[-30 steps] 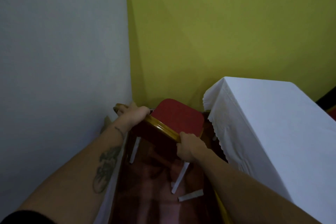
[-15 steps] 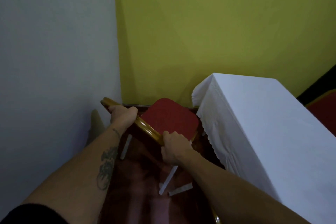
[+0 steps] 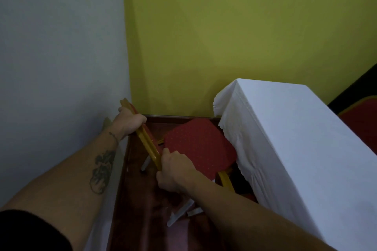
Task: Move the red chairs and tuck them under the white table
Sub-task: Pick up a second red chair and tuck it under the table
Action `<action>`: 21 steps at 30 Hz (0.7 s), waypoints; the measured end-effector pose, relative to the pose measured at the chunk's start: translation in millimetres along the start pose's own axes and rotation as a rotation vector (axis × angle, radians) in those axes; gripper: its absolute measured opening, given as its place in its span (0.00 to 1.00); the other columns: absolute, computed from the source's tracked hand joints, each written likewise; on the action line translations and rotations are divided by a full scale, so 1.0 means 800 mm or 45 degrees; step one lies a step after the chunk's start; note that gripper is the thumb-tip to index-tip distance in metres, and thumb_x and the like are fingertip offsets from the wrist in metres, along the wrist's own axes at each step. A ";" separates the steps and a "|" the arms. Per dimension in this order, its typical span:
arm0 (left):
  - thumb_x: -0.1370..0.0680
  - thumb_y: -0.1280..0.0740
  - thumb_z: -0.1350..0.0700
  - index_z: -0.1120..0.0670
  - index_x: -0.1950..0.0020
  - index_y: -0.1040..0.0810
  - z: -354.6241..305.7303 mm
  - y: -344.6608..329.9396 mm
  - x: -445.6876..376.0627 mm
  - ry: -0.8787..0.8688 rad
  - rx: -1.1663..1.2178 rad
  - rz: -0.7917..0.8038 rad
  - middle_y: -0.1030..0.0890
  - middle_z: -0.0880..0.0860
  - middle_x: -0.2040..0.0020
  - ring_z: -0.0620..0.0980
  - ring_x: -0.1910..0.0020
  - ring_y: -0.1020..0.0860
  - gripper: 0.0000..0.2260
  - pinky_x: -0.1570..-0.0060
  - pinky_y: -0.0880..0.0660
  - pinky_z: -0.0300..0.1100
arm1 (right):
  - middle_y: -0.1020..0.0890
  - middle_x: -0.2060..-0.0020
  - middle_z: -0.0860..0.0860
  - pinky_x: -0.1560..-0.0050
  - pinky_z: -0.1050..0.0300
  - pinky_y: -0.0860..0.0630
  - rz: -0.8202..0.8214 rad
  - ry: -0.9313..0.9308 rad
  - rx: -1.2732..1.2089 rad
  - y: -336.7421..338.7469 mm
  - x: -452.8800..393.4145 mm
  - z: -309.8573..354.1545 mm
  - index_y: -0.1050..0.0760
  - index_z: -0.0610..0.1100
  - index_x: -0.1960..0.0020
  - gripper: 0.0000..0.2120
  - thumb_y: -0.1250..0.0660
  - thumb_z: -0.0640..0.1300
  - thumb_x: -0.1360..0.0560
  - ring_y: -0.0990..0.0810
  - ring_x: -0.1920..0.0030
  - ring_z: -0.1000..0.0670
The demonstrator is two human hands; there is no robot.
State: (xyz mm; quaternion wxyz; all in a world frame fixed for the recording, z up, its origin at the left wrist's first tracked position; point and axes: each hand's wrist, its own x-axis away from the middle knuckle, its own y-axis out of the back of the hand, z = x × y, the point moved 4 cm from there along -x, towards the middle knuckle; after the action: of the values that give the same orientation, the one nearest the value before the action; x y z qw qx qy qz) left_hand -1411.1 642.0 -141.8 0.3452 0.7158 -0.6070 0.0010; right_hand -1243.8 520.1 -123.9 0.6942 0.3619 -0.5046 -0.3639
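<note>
A red chair [image 3: 201,149] with a gold frame stands in the room's corner, its padded seat pointing at the white table [image 3: 289,149]. The seat's right edge reaches the hanging tablecloth. My left hand [image 3: 130,123] grips the far end of the chair's gold backrest rail. Closed around the near end of the same rail is my right hand [image 3: 173,171]. A cloth with a scalloped hem covers the table down its side. Part of a second red chair [image 3: 361,120] shows at the right edge, beyond the table.
A grey wall [image 3: 61,57] runs close along my left and a yellow wall [image 3: 234,36] closes the corner ahead. The floor [image 3: 146,220] is dark glossy red-brown with white tape strips [image 3: 179,213] on it. The gap between grey wall and table is narrow.
The chair has turned with both hands on its backrest. Its seat has swung right and nearer the tablecloth, and the backrest rail now runs more steeply away from me.
</note>
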 end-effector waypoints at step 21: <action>0.26 0.28 0.61 0.56 0.57 0.29 -0.105 -0.080 -0.088 -0.253 -0.140 0.297 0.21 0.58 0.57 0.55 0.59 0.22 0.09 0.56 0.23 0.47 | 0.32 0.25 0.35 0.30 0.41 0.30 0.035 -0.168 -0.343 0.055 -0.110 -0.037 0.63 0.42 0.16 0.50 0.32 0.55 0.22 0.29 0.27 0.34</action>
State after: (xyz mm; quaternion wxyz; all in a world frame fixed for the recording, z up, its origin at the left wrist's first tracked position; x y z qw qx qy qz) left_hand -1339.1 746.7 -138.7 0.3196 0.6172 -0.7162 -0.0630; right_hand -1229.1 621.9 -131.0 0.7068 0.2336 -0.5007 -0.4417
